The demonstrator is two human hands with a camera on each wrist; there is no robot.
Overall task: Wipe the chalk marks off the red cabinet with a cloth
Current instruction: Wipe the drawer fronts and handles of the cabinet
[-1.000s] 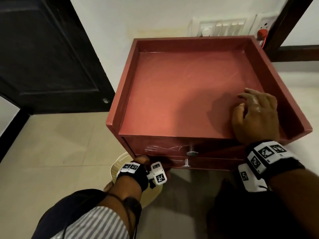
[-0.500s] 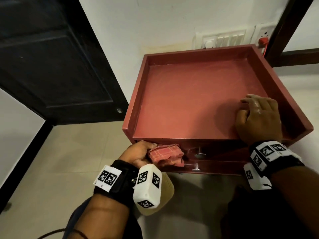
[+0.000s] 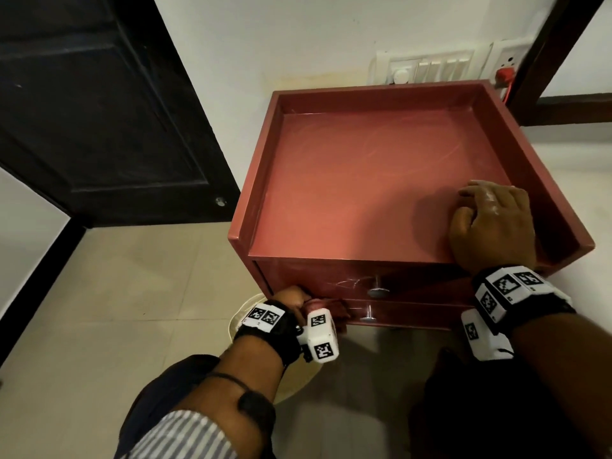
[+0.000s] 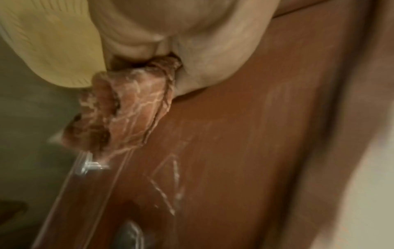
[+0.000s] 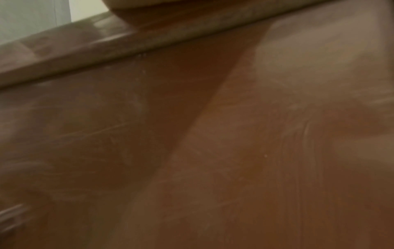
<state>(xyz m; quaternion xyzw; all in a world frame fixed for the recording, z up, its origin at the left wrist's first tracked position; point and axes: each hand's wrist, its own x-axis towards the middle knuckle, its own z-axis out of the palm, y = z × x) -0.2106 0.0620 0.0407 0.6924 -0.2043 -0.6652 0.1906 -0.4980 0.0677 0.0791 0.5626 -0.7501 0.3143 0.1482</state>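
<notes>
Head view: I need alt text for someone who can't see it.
A person's left hand holds a bunched red cloth against the red cabinet front, beside white chalk marks near the upper drawer knob. Their right hand rests on the cabinet's recessed top.

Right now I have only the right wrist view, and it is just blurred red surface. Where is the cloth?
Observer: The left hand grips the cloth, bunched up, against the front of the red cabinet, low at its left corner.
Operator: Is there chalk on that front?
Observer: Yes, a chalk scribble shows on the upper drawer, just left of its knob.
Operator: What is the right hand doing?
Observer: The right hand rests on the cabinet's top near the front right corner and holds nothing.
</notes>
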